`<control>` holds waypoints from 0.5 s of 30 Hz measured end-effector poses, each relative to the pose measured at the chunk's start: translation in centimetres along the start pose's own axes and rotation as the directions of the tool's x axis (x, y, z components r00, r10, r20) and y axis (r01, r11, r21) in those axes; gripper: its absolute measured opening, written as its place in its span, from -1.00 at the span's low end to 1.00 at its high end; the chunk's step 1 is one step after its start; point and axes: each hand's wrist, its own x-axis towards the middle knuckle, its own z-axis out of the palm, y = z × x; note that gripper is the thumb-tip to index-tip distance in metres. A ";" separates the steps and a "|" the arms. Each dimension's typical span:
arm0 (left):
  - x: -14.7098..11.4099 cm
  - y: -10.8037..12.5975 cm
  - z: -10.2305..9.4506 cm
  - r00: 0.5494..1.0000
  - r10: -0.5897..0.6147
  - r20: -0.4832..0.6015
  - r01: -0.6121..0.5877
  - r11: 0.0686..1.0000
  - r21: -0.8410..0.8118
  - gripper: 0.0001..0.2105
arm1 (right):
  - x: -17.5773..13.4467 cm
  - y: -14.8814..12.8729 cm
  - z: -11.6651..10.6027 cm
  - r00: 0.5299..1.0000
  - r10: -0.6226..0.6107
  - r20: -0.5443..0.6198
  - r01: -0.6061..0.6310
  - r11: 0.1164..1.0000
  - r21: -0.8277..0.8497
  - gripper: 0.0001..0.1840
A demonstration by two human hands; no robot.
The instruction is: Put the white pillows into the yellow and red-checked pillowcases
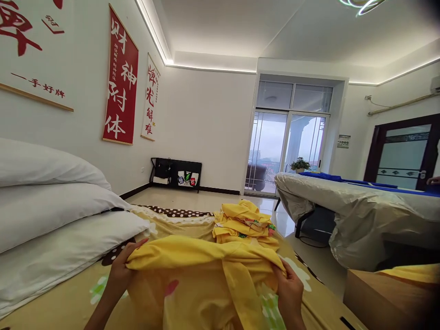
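Between both hands I hold up a yellow cloth (182, 254), its top edge bunched and stretched sideways. A loose strip of the same fabric hangs down right of its middle, and a pink mark shows on the lower part. My left hand (124, 265) is closed on the left end of the top edge. My right hand (289, 288) grips the right end, its fingers partly behind the fabric. Just beyond the cloth lies a crumpled pile of yellow cloths (244, 222) with green and red prints. Underneath is a tan patterned bedspread (58, 305).
White pillows (48, 197) are stacked at the left. To the right stands a table under a plastic cover (357, 201), with blue cloth (347, 181) on top. A cardboard box (374, 295) with yellow fabric sits at the lower right. A black rack (176, 173) stands by the far wall.
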 end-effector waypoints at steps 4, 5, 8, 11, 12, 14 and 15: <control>-0.2 0.0 0.5 0.953 -0.054 0.297 0.024 0.994 0.105 -0.68 | 1.3 -0.6 -2.0 0.989 0.042 0.142 -0.018 0.985 -0.171 -0.44; -0.5 0.1 0.3 0.914 -0.093 0.395 0.043 0.990 0.135 -0.69 | 1.5 -0.9 -2.4 0.961 0.074 0.267 -0.005 0.969 -0.249 -0.49; -1.2 0.9 -1.2 0.682 -0.263 0.682 0.114 0.960 0.257 -0.66 | 1.9 -1.4 -3.8 0.800 0.201 0.565 0.123 0.868 -0.482 -0.56; -1.2 1.7 -2.9 0.371 -0.311 0.875 0.212 0.946 0.247 -0.49 | 2.4 -1.3 -4.7 0.756 0.287 0.588 0.209 0.746 -0.633 -0.47; -1.1 1.7 -3.0 0.335 -0.288 0.897 0.241 0.947 0.214 -0.47 | 2.5 -1.1 -4.8 0.757 0.289 0.586 0.213 0.738 -0.640 -0.44; -1.0 1.3 -2.1 0.419 -0.286 0.862 0.247 0.949 0.195 -0.47 | 2.7 -0.3 -4.6 0.767 0.249 0.591 0.217 0.767 -0.604 -0.40; -1.1 0.8 -1.1 0.504 -0.314 0.805 0.223 0.947 0.230 -0.45 | 2.6 0.2 -4.4 0.778 0.220 0.588 0.220 0.781 -0.584 -0.40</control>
